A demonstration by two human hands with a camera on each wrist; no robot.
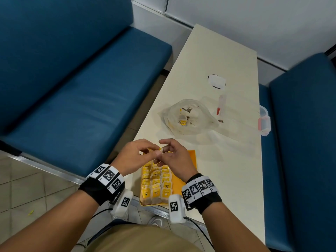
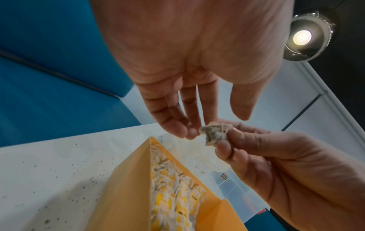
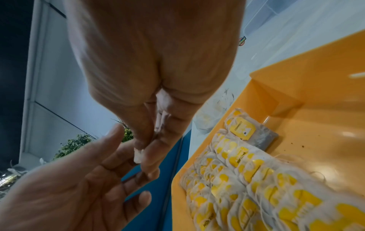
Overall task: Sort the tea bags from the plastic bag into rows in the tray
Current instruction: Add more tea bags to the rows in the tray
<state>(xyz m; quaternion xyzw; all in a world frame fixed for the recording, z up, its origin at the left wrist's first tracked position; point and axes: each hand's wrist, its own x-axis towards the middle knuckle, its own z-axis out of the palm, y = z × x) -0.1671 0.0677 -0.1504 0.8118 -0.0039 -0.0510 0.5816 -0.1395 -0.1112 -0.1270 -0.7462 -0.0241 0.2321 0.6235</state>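
Over the far end of the orange tray [image 1: 190, 155] both hands meet around one tea bag [image 1: 160, 149]. My right hand [image 1: 165, 152] pinches the crumpled bag [image 2: 215, 134] between thumb and fingers [image 2: 225, 150]. My left hand [image 1: 154, 152] touches its corner with the fingertips [image 2: 177, 125], and the bag's string runs taut up between two of those fingers. Rows of yellow-tagged tea bags [image 1: 156, 182] fill the left part of the tray [image 3: 316, 93]. The clear plastic bag [image 1: 187, 117] with more tea bags lies farther up the table.
The tray sits at the near edge of a cream table [image 1: 227, 179]. A clear lidded container [image 1: 241, 122] with pink clips lies beside the plastic bag, and a small white object [image 1: 216, 81] beyond it. Blue benches [image 1: 81, 88] flank the table on both sides.
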